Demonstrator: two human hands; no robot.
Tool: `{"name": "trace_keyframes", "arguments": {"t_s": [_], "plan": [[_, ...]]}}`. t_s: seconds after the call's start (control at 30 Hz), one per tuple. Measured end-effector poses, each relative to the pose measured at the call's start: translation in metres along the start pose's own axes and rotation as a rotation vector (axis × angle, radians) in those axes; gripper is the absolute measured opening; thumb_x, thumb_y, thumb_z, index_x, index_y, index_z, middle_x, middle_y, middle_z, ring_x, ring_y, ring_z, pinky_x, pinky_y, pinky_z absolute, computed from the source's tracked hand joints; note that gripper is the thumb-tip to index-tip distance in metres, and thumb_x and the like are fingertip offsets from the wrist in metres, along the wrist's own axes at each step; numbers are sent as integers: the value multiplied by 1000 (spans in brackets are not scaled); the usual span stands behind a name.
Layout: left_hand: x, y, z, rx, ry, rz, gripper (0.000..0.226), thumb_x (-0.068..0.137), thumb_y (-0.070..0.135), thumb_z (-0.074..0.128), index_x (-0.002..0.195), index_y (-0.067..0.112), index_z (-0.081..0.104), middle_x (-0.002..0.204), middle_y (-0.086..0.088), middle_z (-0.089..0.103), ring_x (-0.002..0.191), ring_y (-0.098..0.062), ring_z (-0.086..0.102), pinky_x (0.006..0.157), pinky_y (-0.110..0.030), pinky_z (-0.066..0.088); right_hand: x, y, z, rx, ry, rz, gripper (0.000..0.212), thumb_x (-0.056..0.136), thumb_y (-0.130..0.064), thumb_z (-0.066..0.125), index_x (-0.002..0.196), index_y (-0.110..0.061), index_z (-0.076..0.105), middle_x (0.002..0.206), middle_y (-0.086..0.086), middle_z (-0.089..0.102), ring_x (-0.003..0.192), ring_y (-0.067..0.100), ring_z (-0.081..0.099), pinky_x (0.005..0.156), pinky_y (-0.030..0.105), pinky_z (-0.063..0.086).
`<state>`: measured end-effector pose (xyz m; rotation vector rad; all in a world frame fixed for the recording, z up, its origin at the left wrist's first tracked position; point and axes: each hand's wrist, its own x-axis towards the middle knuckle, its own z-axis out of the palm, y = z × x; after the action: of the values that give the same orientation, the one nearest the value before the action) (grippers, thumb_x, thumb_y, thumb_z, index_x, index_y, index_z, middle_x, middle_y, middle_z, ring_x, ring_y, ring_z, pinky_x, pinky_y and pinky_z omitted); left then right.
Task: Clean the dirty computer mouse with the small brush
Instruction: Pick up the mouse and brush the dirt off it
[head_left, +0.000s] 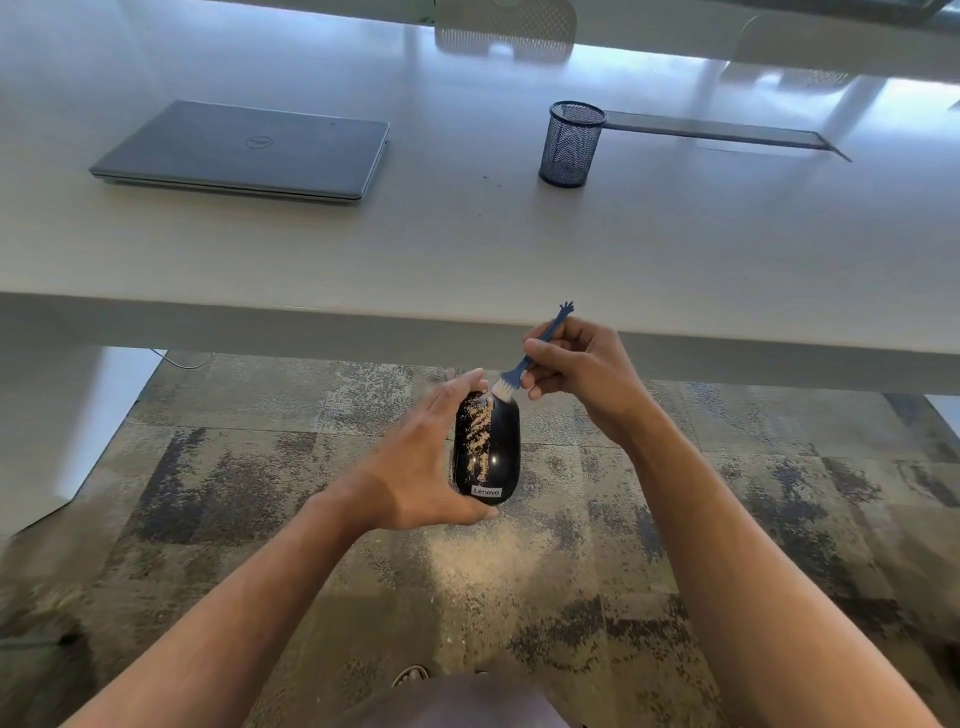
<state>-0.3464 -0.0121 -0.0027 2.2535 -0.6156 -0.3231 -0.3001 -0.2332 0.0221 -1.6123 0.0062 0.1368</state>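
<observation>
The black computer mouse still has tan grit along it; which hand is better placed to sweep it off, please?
The right hand: it pinches the small blue brush, bristles already at the mouse's far end. The left hand cradles the mouse.

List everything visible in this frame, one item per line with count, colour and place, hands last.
mouse: one, glossy black, speckled with tan grit, held above the carpet
brush: one, blue handle, white bristles touching the mouse's far end
laptop: one, grey, closed, desk's left
pen cup: one, dark blue mesh, desk's right
desk: one, pale grey
carpet: mottled grey, pale dust patch under the mouse
left hand: grips the mouse
right hand: fingers pinch the brush
</observation>
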Motion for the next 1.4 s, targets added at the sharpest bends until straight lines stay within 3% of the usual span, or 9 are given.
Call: {"name": "trace_keyframes", "arguments": {"t_s": [0.23, 0.4, 0.53, 0.77, 1.0, 1.13, 1.3, 1.4], "plan": [[-3, 1, 0, -16, 4, 0, 126, 55, 46, 89, 152, 33, 9, 151, 11, 28, 136, -10, 30, 115, -35, 25, 5, 10, 5, -56, 168, -26, 9, 96, -7, 65, 103, -1, 67, 79, 14, 74, 67, 20, 72, 66, 32, 61], [-5, 0, 0, -30, 6, -3, 126, 56, 41, 91, 152, 29, 10, 150, 10, 30, 131, -6, 31, 110, -27, 23, 0, 4, 7, 100, 170, -2, 11, 96, -5, 64, 104, 2, 65, 73, 12, 73, 61, 20, 69, 60, 31, 60], [-5, 0, 0, -28, 13, 2, 126, 56, 43, 91, 152, 29, 10, 151, 10, 29, 133, -7, 32, 109, -25, 23, -4, 7, 11, 54, 139, 44, 11, 95, -4, 65, 103, 3, 66, 74, 17, 72, 58, 21, 68, 59, 31, 60], [-5, -2, -2, -24, 22, 1, 126, 55, 42, 91, 152, 27, 11, 150, 11, 30, 133, -9, 33, 111, -28, 23, -10, 18, 1, 100, 297, 16, 10, 96, -6, 66, 102, 1, 65, 85, 20, 74, 69, 22, 73, 64, 32, 61], [-2, -1, -4, -44, 41, -3, 126, 56, 40, 92, 151, 31, 11, 150, 13, 29, 131, -4, 30, 109, -26, 22, -24, 20, 7, -8, 209, -118, 14, 95, -4, 65, 105, 5, 67, 96, 18, 76, 91, 26, 76, 76, 31, 61], [0, -3, -8, -68, 70, -12, 125, 57, 36, 92, 152, 27, 12, 148, 13, 31, 128, 0, 29, 103, -16, 22, -40, 25, 5, 8, 188, -135, 11, 92, -1, 64, 102, 3, 67, 97, 17, 76, 93, 28, 75, 82, 33, 61], [2, -6, -10, -81, 81, -21, 126, 56, 36, 93, 153, 27, 13, 147, 15, 30, 128, 1, 28, 105, -17, 22, -64, 29, 8, 62, 165, -145, 9, 87, -8, 66, 95, -8, 70, 93, 9, 78, 90, 24, 76, 81, 30, 60], [4, -7, -9, -70, 83, -19, 126, 55, 37, 93, 152, 26, 14, 149, 13, 31, 128, 0, 31, 105, -17, 22, -77, 34, 10, 117, 162, -163, 10, 87, 0, 66, 97, -1, 69, 94, 12, 77, 88, 24, 76, 80, 29, 60]]}}
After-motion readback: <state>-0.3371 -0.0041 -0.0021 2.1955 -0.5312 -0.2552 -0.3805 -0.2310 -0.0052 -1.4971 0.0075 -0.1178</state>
